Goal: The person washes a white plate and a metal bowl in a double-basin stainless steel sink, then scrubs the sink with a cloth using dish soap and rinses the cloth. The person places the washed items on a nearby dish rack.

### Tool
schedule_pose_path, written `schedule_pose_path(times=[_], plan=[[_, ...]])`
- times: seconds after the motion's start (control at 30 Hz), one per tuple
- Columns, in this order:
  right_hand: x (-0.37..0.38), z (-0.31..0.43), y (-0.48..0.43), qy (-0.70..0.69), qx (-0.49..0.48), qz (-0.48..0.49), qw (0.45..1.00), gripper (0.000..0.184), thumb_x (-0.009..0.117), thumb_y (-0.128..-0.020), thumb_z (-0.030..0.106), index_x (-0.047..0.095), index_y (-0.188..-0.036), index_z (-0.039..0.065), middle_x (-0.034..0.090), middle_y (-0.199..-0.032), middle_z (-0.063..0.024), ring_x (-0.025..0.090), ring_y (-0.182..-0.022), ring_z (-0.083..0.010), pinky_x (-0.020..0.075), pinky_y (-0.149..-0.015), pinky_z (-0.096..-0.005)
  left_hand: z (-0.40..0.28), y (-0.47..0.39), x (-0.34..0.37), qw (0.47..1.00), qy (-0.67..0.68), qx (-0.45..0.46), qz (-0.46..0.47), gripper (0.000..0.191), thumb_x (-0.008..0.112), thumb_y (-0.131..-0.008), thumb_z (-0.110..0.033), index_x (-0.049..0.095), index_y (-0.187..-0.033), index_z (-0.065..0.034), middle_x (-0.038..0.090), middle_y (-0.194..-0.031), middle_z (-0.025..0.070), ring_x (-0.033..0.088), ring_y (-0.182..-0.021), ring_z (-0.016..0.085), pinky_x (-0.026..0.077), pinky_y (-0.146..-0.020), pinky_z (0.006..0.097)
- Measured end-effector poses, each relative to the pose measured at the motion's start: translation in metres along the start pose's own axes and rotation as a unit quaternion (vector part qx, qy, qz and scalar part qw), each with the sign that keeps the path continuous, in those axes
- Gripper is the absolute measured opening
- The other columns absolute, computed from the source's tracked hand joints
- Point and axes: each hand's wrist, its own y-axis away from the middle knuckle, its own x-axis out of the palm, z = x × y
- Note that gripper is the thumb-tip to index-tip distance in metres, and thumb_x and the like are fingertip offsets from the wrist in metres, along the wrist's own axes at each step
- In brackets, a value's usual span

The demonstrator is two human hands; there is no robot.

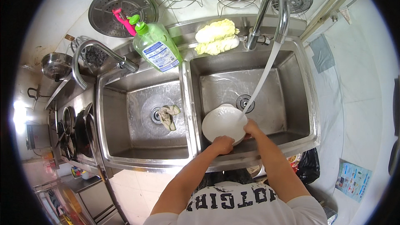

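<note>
A white bowl or deep plate (223,123) is tilted under running water in the right basin of a steel double sink. My left hand (223,144) grips its near rim, and my right hand (252,127) holds the rim on the right. Another white rim shows just behind the dish; how many pieces there are, I cannot tell. The stream falls from the right tap (282,12) onto the dish, near the drain (245,103). In the left basin a crumpled cloth (168,117) lies partly over the drain.
A green pump bottle (157,48) stands behind the divider (185,100), with a pink-handled peeler beside it. Pale cabbage leaves (217,37) rest on the back ledge. The left tap (93,47) arches beside the left basin. Pans (84,131) sit at far left; a black bag (308,165) hangs below right.
</note>
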Motion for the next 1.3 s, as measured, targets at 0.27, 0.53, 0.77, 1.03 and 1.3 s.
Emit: schedule_pose_path(times=[0.27, 0.53, 0.77, 1.03, 1.3], plan=[[-0.03, 0.057, 0.017, 0.347, -0.11, -0.091, 0.927, 0.031, 0.056, -0.089, 0.022, 0.068, -0.102, -0.004, 0.071, -0.091, -0.0204, 0.072, -0.074, -0.0284, 0.0586, -0.061, -0.0387, 0.011, -0.015, 0.015, 0.955, 0.262, 0.098, -0.097, 0.036, 0.058, -0.078, -0.006, 0.064, -0.113, -0.0062, 0.068, -0.106, 0.0165, 0.064, -0.101, 0.033, 0.05, -0.087, 0.0411], [-0.016, 0.072, 0.066, 0.085, -0.29, -0.104, 0.947, 0.033, 0.05, -0.1, 0.028, 0.067, -0.106, 0.0, 0.069, -0.106, -0.0149, 0.064, -0.109, -0.0251, 0.0476, -0.092, -0.0395, -0.026, -0.052, -0.062, 0.55, 0.826, 0.011, -0.124, 0.043, 0.055, -0.074, 0.006, 0.056, -0.116, -0.001, 0.06, -0.1, 0.007, 0.06, -0.093, 0.019, 0.051, -0.078, 0.0308], [-0.019, 0.091, 0.036, 0.141, -0.534, -0.174, 0.815, 0.034, 0.048, -0.101, 0.031, 0.068, -0.119, 0.01, 0.068, -0.109, -0.0105, 0.06, -0.109, -0.0238, 0.0442, -0.096, -0.0377, -0.027, -0.013, -0.096, 0.615, 0.776, 0.128, -0.05, 0.046, 0.05, -0.068, 0.008, 0.056, -0.113, 0.0017, 0.062, -0.099, 0.0087, 0.063, -0.089, 0.021, 0.053, -0.08, 0.0325], [-0.069, 0.018, -0.006, -0.328, -0.095, 0.065, 0.938, 0.059, 0.046, -0.1, 0.05, 0.061, -0.123, -0.002, 0.067, -0.115, -0.011, 0.063, -0.1, -0.0181, 0.0493, -0.089, -0.032, -0.027, 0.022, -0.083, 0.464, 0.872, 0.139, -0.067, 0.063, 0.055, -0.064, 0.0, 0.051, -0.126, 0.0102, 0.064, -0.112, 0.018, 0.064, -0.1, 0.03, 0.052, -0.093, 0.0406], [0.001, 0.007, 0.019, -0.248, -0.229, -0.118, 0.934, 0.068, 0.049, -0.097, 0.051, 0.045, -0.138, -0.003, 0.055, -0.132, -0.0212, 0.056, -0.118, -0.0318, 0.0435, -0.1, -0.0439, -0.054, -0.049, -0.048, 0.446, 0.847, 0.071, -0.28, 0.058, 0.047, -0.068, 0.011, 0.05, -0.125, -0.0009, 0.06, -0.112, 0.0115, 0.059, -0.107, 0.03, 0.049, -0.094, 0.0427]])
